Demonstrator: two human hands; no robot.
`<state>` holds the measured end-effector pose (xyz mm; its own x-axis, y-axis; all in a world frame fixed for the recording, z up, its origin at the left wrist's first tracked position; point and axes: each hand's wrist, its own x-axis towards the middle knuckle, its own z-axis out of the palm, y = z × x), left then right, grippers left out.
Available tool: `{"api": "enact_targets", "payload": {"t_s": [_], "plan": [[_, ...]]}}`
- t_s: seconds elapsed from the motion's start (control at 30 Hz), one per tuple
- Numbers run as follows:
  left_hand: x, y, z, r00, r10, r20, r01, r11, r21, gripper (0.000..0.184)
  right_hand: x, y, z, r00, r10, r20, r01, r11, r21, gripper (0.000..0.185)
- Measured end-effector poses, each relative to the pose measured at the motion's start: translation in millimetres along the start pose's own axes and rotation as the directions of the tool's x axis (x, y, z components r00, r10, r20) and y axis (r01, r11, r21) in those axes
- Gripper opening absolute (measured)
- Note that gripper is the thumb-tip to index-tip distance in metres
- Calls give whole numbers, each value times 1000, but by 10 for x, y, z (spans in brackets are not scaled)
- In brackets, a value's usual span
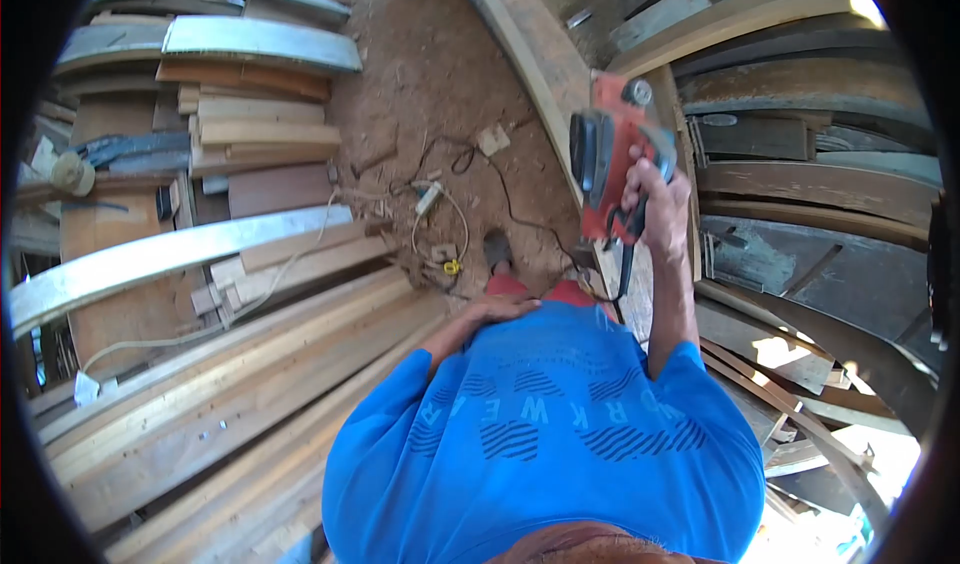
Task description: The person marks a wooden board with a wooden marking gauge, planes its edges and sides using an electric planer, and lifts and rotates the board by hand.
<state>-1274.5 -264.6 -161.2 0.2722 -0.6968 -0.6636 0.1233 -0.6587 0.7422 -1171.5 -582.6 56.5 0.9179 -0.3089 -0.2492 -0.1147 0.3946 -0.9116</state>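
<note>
My right hand (660, 202) is wrapped round the rear handle of a red electric planer (608, 189), tilted on its side with its dark sole facing left. A black cord (627, 269) hangs from the back of the tool. Under and beyond the planer runs a long wooden board (545, 39); I cannot tell whether the two touch. My left hand (503, 309) lies flat against my body near the waist, fingers stretched out and holding nothing.
Stacked timber (270, 129) lines the left side, with long planks (240, 394) nearer me. More boards (800, 179) lean at the right. A power strip (428, 199) and tangled cords lie on the dirt floor (400, 74) near my foot (497, 249).
</note>
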Motion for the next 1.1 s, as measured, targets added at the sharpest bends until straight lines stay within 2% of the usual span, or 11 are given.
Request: {"api": "enact_targets", "payload": {"t_s": [0.07, 0.13, 0.17, 0.27, 0.4, 0.47, 0.57, 0.7, 0.8, 0.9, 1.1], "plan": [[-301, -84, -52, 996, -22, -92, 28, 998, 62, 56, 93, -109, -5, 996, -69, 56, 66, 997, 51, 34], [-463, 43, 83, 936, -20, -350, 36, 999, 39, 46, 135, -218, -25, 994, -77, 76, 75, 997, 26, 32], [-504, 98, 144, 882, -23, -471, 41, 999, 28, 42, 148, -271, -14, 994, -76, 75, 75, 997, 20, 32], [-250, 131, 20, 665, -199, -719, 142, 980, -140, 33, 208, -368, 37, 988, -126, 84, 118, 988, 100, 32], [-155, 467, -95, 700, -142, -700, 178, 984, -22, 32, 238, -558, 188, 982, -159, 103, 127, 956, 265, 37], [-71, 466, -17, 726, -146, -672, 256, 964, 66, 32, 222, -647, 233, 971, -185, 154, 136, 948, 287, 41], [-53, 446, 36, 703, -96, -705, 225, 970, 92, 31, 232, -755, 281, 960, -205, 192, 144, 946, 289, 42], [-8, 243, -35, 602, -228, -765, 226, 968, -110, 34, 210, -722, 246, 955, -174, 240, 109, 959, 261, 43], [-25, 72, -161, 447, -214, -868, 232, 966, -119, 32, 214, -624, 211, 956, -153, 252, 102, 973, 205, 43], [-53, 169, -238, 409, -143, -901, 232, 971, -49, 29, 242, -488, 162, 964, -98, 246, 62, 987, 147, 42], [376, 24, -224, 400, -141, -906, 281, 959, -25, 27, 302, -244, 83, 967, 11, 255, -29, 997, 68, 39]]}}
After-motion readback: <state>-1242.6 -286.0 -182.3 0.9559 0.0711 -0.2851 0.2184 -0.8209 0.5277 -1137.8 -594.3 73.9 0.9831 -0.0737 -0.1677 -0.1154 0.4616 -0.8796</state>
